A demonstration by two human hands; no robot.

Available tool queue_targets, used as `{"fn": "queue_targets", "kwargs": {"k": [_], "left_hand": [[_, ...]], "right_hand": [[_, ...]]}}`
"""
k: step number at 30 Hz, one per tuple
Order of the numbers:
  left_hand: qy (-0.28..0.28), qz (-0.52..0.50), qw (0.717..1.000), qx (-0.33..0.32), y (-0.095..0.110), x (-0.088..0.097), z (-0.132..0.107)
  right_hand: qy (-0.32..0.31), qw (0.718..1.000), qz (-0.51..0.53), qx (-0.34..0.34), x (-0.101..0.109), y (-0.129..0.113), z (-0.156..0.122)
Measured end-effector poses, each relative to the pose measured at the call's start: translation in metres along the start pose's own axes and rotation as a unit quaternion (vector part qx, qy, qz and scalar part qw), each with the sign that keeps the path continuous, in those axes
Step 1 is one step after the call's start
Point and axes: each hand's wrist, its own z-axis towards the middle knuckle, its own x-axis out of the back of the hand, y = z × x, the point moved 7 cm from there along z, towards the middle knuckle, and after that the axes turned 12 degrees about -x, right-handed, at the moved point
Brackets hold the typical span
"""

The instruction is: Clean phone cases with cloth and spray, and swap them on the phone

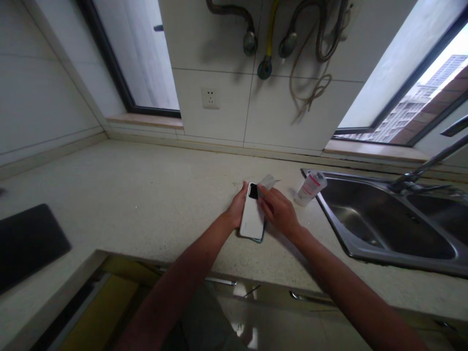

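Note:
A white phone (252, 217) lies back up on the speckled countertop (153, 195), its dark camera block at the far end. My left hand (237, 207) grips the phone's left edge, fingers curled around it. My right hand (278, 210) presses a thin pale wipe (268, 182) against the phone's right side near the camera block, fingers closed on it. A bluish edge shows under the phone's near corner.
A small white tube or bottle with a pink label (310, 187) stands beside the steel sink (383, 219), with a tap (427, 168) at the right. A black hob (25, 243) sits at the left. A wall socket (210, 98) and hoses (292, 44) hang behind. Windows flank the wall.

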Motion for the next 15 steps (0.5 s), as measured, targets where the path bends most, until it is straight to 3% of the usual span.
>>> {"fn": "queue_targets", "kwargs": {"k": [4, 11, 15], "left_hand": [[0.029, 0.019, 0.999, -0.013, 0.001, 0.003, -0.001], [0.012, -0.016, 1.0, -0.018, 0.005, -0.004, -0.004], [0.003, -0.022, 1.0, -0.022, 0.005, -0.007, -0.005]], "right_hand": [[-0.041, 0.997, -0.011, 0.059, -0.011, -0.017, -0.005], [-0.059, 0.985, -0.023, 0.163, -0.009, -0.042, -0.01], [-0.017, 0.985, -0.02, 0.171, 0.001, -0.042, -0.009]]}}
